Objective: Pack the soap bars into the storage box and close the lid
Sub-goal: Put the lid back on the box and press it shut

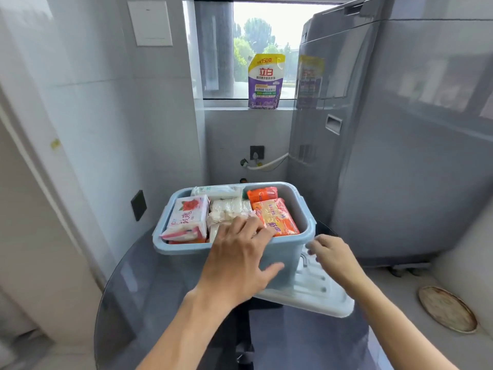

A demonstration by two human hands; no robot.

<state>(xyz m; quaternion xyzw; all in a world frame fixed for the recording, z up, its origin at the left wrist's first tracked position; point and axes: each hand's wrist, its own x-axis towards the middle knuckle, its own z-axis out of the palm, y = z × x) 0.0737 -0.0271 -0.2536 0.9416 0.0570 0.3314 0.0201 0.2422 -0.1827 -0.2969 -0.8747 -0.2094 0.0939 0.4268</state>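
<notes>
Storage box: a pale blue plastic storage box [282, 252] stands open on a round dark glass table [138, 303], its top uncovered.
Soap bars: wrapped soap bars fill the box to near the rim; a pink rose-printed pack [186, 217] lies at the left, white wrapped bars [229, 209] in the middle, an orange pack [276, 216] at the right, a smaller orange pack [262, 194] and a white pack [218, 191] along the far wall.
Lid: a white translucent lid [317, 292] lies flat on the table, partly under the box's near right corner and sticking out toward the person.
Left hand: the left hand [240, 260] reaches over the box's near rim, fingers [250, 227] spread on top of the middle white bars and touching the near end of the orange pack, thumb resting on the outer front wall.
Left grip: released, flat on the bars, closing around nothing.
Right hand: the right hand [333, 256] hovers just beside the box's right near corner, above the lid, fingers loosely curled.
Right grip: released, holding nothing; whether its fingertips touch the box cannot be told.
Surroundings: a grey washing machine [400, 129] stands to the right, and a purple detergent pouch [265, 81] sits on the window sill behind.
</notes>
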